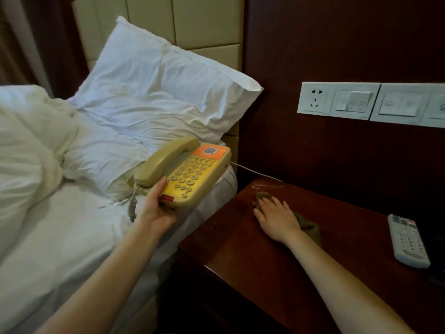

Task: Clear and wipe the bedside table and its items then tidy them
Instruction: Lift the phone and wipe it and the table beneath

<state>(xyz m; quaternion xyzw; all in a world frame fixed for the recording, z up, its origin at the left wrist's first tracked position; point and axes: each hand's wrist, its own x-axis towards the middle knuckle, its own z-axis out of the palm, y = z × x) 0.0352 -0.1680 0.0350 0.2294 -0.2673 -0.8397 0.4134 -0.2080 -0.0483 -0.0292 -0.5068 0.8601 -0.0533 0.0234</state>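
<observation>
The worktop [240, 249] is a dark red-brown, glossy wooden bedside surface that stands just beside the bed [72, 237] and against a dark wooden wall panel [337, 44]; its far corner shows pale streaks and its sheen catches the light. In the head view, the right hand [277, 215] lies flat on a crumpled olive-brown cloth [310, 229] near the back left part of the worktop, with its fingers [265, 203] straight and slightly spread, pressing the cloth down, so that cloth shows both past the fingertips and behind the wrist. A white remote control [408, 241] lies face up at the right side of the worktop, well apart from the hand. The left hand [156, 213] holds a beige and yellow telephone [192, 172] in the air over the edge of the bed, gripping its near end with the thumb on top and the other fingers curled underneath. The handset [166, 162] sits in its cradle along the left side, the keypad has round buttons, an orange label with a printed code covers the top, and a red tab marks the near corner. A thin pale cord [255, 172] runs from the telephone's far side to the back of the worktop. On the bed, a creased white pillow [156, 97] leans on a padded cream headboard [192, 20], and a bunched white duvet [24, 153] lies to the left. White switch plates [337, 101] sit on the wall panel above the worktop.
</observation>
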